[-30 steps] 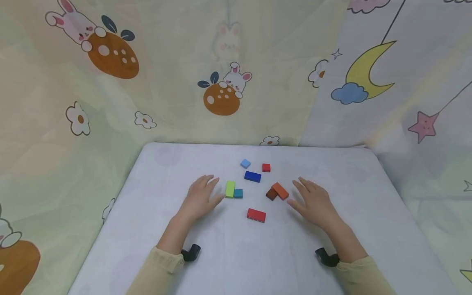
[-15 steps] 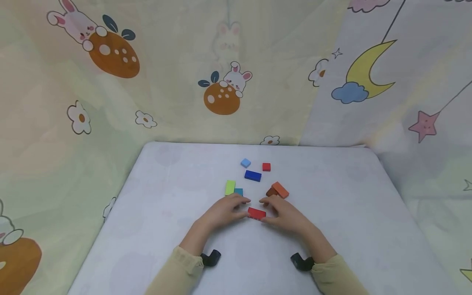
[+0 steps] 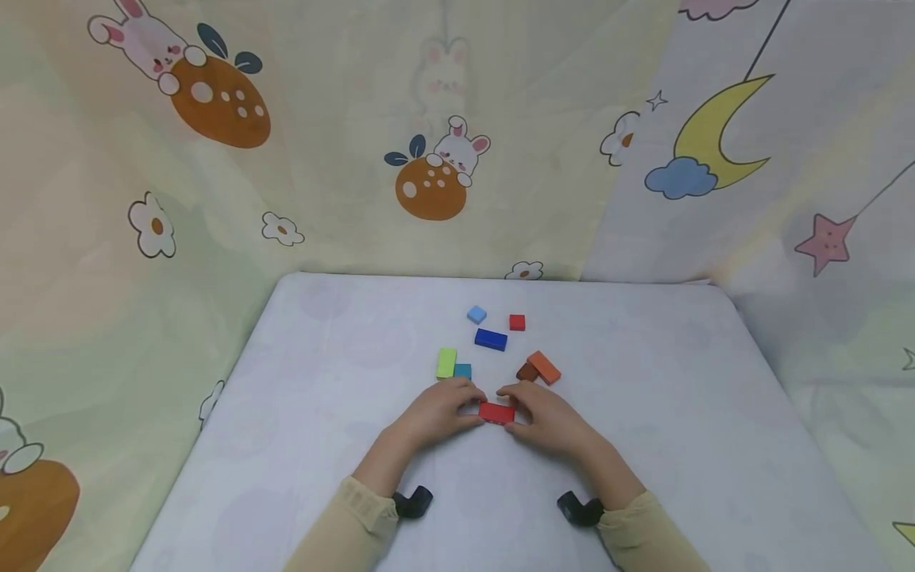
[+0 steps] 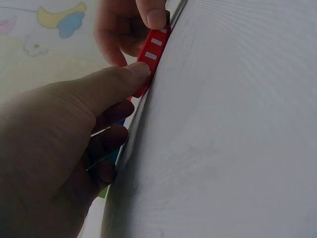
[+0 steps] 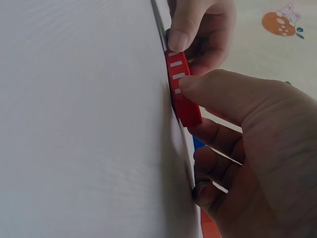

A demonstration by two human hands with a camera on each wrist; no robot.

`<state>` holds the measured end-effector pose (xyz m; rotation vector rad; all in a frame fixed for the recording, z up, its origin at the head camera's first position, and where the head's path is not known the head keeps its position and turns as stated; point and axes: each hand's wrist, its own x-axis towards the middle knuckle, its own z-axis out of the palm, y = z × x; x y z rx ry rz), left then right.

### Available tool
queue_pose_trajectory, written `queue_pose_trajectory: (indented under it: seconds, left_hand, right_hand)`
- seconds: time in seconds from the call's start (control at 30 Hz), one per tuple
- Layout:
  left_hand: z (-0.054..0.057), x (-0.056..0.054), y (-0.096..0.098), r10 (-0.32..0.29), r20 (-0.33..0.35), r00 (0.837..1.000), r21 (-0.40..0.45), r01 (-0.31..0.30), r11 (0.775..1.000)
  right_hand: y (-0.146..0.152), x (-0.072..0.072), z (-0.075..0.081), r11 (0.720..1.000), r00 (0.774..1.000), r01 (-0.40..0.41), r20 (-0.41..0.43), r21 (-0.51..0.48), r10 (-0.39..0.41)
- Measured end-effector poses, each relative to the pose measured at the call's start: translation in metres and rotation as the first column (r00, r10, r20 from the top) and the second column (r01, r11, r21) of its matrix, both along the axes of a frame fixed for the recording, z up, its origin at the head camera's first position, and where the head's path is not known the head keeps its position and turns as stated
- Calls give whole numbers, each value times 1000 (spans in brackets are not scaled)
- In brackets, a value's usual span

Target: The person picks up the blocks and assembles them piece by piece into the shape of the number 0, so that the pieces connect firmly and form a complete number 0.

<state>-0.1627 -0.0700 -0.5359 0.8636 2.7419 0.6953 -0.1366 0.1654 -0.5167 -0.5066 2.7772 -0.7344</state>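
A long red block (image 3: 496,412) lies near the middle of the table, with a row of white rectangles along the side facing the person. My left hand (image 3: 438,411) pinches its left end, thumb in front. At the other end my right hand (image 3: 549,417) has its thumb on the near face and a finger behind. Both wrist views show this red block (image 4: 151,49) between the two thumbs. Just beyond my left fingers lie a lime green block (image 3: 446,363) and a teal block (image 3: 463,371). An orange block (image 3: 546,369) leans against a brown block (image 3: 527,372) beyond the right hand.
Farther back on the white-covered table (image 3: 357,318) are a dark blue block (image 3: 491,340), a light blue block (image 3: 476,314) and a small red block (image 3: 518,322). A printed cloth (image 3: 343,143) hangs behind and around the table.
Both hands have come inward and nearer the person, from beside the scattered blocks to the long red block. Thumbs and fingers have closed on its ends. The other blocks lie as before.
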Motion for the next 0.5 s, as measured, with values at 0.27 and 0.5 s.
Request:
queue_pose_trajectory:
  seconds: [0.27,0.5]
  left_hand:
    - [3,4,-5,26,11,1000,19,-27,999]
    - [3,4,-9,22,-1,1000,11,-22,1000]
  right_hand:
    - [-3,-4,4,1000,1000,-16,21,-26,16]
    - [-3,-5,3,997,998,-58,5,-51,59]
